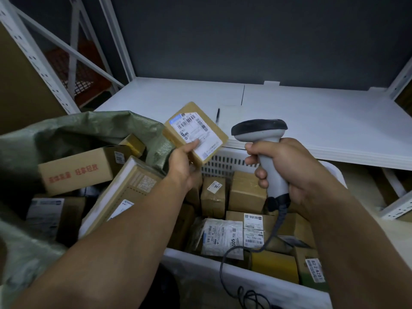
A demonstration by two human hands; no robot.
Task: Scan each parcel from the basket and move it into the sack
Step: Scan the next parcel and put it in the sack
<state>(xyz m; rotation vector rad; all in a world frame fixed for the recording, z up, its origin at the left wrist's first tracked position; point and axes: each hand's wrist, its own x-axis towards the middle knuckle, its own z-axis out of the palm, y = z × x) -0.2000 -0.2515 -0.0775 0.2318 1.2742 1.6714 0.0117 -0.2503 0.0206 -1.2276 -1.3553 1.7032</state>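
Note:
My left hand [184, 162] holds a small flat brown parcel [196, 131] up above the basket, its white label with a barcode facing me. My right hand [289, 170] grips the handle of a grey barcode scanner [262, 132], whose dark head sits just right of the parcel. Below both hands stands the white slotted basket [225, 162], holding several brown cartons and a white bagged parcel [223, 238]. To the left lies the open green woven sack [93, 123] with several cartons inside, among them one printed with red characters [75, 172].
A white shelf board [289, 112] runs behind the basket, with a black pen [218, 114] lying on it. White metal racking posts [33, 54] rise at left and right. The scanner's coiled cable [240, 253] hangs down over the basket's front rim.

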